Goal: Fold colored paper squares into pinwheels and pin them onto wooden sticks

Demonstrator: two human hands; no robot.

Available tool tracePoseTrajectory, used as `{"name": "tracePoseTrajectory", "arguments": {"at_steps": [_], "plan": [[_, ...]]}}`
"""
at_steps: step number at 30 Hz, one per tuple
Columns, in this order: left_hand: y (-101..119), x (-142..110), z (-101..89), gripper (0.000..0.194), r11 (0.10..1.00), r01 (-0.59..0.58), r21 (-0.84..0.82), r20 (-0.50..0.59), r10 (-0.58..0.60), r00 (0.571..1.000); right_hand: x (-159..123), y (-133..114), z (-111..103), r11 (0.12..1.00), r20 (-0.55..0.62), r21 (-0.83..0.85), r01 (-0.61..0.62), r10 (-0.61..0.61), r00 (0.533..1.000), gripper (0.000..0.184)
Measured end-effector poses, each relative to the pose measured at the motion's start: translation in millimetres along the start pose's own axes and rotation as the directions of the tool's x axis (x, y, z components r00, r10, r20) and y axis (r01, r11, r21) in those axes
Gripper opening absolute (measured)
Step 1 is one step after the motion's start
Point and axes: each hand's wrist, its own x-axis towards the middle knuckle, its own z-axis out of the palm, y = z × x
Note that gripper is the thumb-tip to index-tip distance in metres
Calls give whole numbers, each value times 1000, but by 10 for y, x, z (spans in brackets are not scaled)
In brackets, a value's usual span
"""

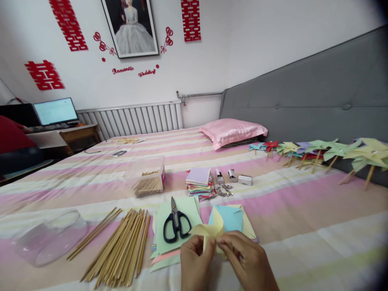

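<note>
Paper pinwheel, pale yellow with its blades curled up, was at the near side of the striped bedspread, just right of centre, held between both hands. The left hand gripped it between thumb and fingers; the right hand pinched close to its middle, though whether anything small was between those fingertips could not be told. Just beyond lay a blue sheet on yellow paper. To the left, scissors rested on green sheets, blades pointing far, and wooden sticks lay in a loose bundle farther left. Past these were a stack of small squares, metal pieces and little boxes. More pinwheels stood at the far right, beside the grey headboard.
</note>
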Motion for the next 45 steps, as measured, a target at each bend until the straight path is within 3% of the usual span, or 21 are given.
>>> {"name": "tracePoseTrajectory", "arguments": {"at_steps": [16, 26, 35, 41, 45], "plan": [[53, -13, -15, 26, 1000, 8, -8, 43, -7, 999, 21, -1, -3, 999, -61, -19, 34, -36, 997, 10], [-18, 29, -51, 32, 1000, 9, -30, 71, -7, 997, 51, -60, -69, 986, 73, -161, 40, -29, 997, 20], [47, 1, -63, 29, 999, 25, -33, 127, -21, 992, 54, -52, -69, 969, 60, -224, 102, -91, 994, 18], [36, 9, -60, 30, 999, 9, -33, 143, -5, 990, 50, -65, -75, 980, 46, -173, 96, -89, 995, 18], [53, 11, -64, 31, 1000, 1, -23, 152, 3, 988, 59, -70, -76, 996, 26, -81, 27, -25, 999, 18]]}}
